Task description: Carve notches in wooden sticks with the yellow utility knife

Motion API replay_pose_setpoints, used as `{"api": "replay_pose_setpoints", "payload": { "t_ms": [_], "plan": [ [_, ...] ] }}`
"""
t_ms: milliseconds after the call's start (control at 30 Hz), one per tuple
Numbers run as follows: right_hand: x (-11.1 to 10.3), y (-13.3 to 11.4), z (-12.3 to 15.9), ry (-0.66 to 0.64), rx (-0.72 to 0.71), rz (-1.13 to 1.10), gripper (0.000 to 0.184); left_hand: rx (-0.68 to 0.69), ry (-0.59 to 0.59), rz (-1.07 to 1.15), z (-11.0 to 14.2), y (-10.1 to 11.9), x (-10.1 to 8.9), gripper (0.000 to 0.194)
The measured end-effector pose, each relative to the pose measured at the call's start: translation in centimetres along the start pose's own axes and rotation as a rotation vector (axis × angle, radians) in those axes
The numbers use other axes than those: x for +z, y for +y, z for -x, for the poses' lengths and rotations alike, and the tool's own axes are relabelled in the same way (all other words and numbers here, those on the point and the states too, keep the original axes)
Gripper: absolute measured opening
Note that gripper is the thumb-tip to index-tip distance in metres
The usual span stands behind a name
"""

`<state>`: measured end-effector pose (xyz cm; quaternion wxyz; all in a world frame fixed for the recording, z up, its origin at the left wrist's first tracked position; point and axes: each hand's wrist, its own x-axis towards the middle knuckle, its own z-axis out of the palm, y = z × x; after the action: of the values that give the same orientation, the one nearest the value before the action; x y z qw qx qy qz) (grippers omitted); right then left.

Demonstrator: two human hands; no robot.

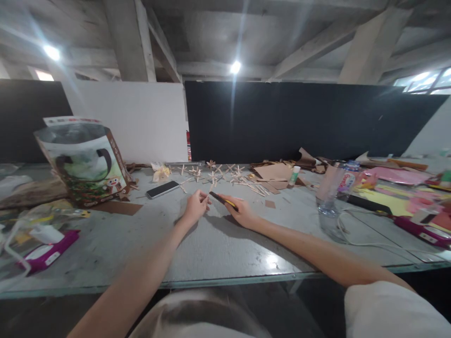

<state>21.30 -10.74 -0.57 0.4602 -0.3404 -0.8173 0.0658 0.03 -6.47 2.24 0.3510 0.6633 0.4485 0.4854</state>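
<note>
My right hand (243,213) is wrapped around a yellow and black utility knife (230,203), whose front end points up and left toward my other hand. Fingertips of my left hand (196,206) are pinched together on what looks like a thin wooden stick (205,199), mostly hidden by the fingers. The two hands are close together but apart, low over the grey table (218,253). Just beyond them lie several pale wooden sticks (259,188), and star-shaped pieces made of crossed sticks (214,177).
A phone (162,189) lies left of my hands, before a large printed bag (84,164). Rightward are a glue stick (294,175), brown cardboard (275,172), a clear bottle (328,192) and a white cable (366,241). Purple power strips (49,251) sit at both sides.
</note>
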Motion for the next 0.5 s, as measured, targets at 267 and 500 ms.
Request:
{"api": "replay_pose_setpoints", "payload": {
  "t_ms": [267, 500],
  "plan": [
    [-0.5, -0.8, -0.1, -0.008, 0.049, -0.014, 0.044, 0.045, 0.035, 0.033, 0.0, 0.0, 0.1, 0.028],
    [-0.1, -1.5, 0.0, 0.017, 0.047, -0.038, 0.043, -0.063, -0.005, 0.118, 0.5, 1.1, 0.3, 0.031]
  ]
}}
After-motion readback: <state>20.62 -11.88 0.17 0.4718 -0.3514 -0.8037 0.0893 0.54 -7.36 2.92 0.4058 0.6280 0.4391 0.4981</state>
